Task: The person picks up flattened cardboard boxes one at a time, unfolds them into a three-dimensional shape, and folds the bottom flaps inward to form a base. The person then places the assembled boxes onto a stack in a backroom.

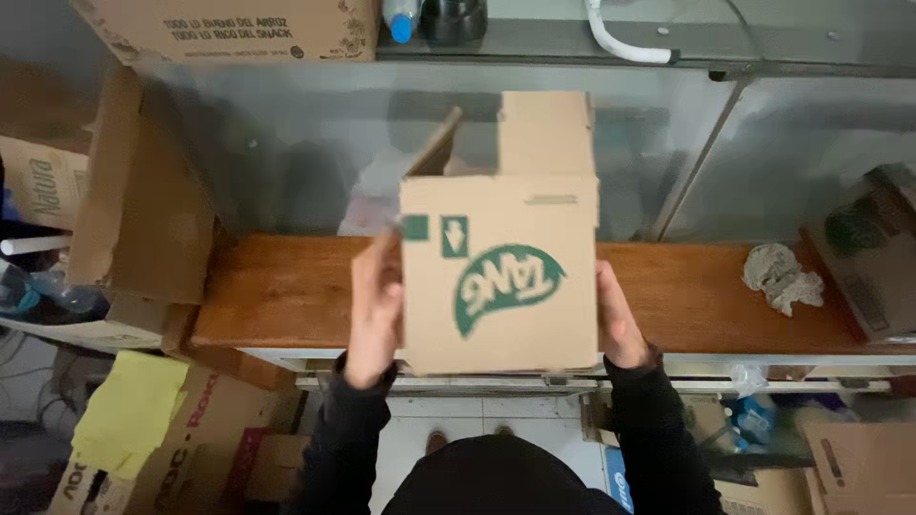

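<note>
Both hands are clamped on a cardboard box [499, 277] with a green logo — left hand [375, 303] and right hand [618, 319] press flat against its sides, fingers spread. It's held up over the wooden counter [277, 296] — flaps open on top, crumpled rag [782, 277] off to the right.

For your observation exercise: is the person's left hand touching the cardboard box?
Touching. The head view shows the left hand pressed flat against the cardboard box's left side, fingers overlapping its edge.

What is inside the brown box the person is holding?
Its inside cannot be seen. The cardboard box shows only its outer side, with open flaps at the far end. The left hand and right hand grip its sides above the wooden shelf.
</note>
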